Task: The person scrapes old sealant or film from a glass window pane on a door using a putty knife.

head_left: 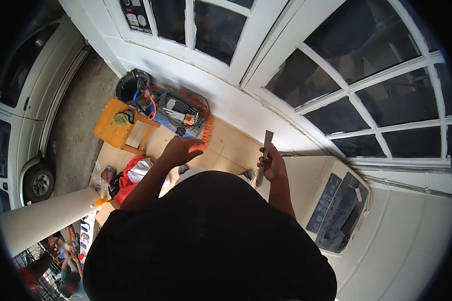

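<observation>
My right hand point(273, 164) is wrapped around a long, flat, greyish tool point(268, 139) that widens toward its top end. It looks like a scraper, but its exact kind is not plain. My left hand point(183, 150) is held out in front of me with its fingers apart and slightly curved, and nothing shows in it. Just beyond that hand lie an orange coiled hose point(207, 134) and a dark tray of tools point(183, 111). Nearest to my right arm stands a beige washing machine point(306, 173) with a dark control panel.
A wooden stool point(108, 128) bears a small greenish-yellow object point(122, 118). Behind it stands a dark bucket point(119, 90). Red and white cloth point(138, 170) lies on the tiles at left. A white pillar point(50, 218), a parked van point(40, 80) and people point(68, 261) are further left; windowed doors point(351, 95) stand ahead.
</observation>
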`<control>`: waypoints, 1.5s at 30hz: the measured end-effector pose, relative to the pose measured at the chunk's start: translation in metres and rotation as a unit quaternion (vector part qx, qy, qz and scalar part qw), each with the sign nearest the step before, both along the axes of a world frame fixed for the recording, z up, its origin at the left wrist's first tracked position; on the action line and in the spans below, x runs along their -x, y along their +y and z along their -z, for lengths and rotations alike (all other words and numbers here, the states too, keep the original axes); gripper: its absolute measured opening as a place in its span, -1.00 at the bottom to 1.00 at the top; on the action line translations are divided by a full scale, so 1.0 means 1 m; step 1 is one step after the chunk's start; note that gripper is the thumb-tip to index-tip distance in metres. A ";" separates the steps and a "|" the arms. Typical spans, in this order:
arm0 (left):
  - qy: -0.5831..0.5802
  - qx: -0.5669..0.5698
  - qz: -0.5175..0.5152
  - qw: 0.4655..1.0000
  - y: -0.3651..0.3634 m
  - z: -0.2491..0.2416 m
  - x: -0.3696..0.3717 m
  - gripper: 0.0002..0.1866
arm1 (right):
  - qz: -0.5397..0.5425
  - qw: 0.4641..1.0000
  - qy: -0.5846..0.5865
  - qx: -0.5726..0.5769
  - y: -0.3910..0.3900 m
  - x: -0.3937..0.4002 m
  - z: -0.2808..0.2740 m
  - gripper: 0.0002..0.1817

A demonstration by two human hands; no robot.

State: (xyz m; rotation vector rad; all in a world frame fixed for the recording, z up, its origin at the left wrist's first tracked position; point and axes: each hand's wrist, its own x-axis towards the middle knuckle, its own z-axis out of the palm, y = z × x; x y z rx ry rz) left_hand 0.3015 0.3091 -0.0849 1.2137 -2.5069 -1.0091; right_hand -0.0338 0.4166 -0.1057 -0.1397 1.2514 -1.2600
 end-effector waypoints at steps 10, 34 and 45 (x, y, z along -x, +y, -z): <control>0.052 -0.121 -0.138 0.982 0.009 0.031 -0.059 -0.61 | 0.023 0.999 0.029 0.007 -0.045 -0.036 -0.018 -0.73; 0.076 0.010 0.069 0.995 -0.150 -0.061 0.175 -0.60 | -0.302 0.926 0.178 0.141 -0.170 0.055 -0.034 -0.69; 0.065 0.001 0.215 0.974 -0.199 -0.050 0.100 -0.65 | -0.240 0.962 0.105 0.081 -0.190 -0.054 -0.042 -0.62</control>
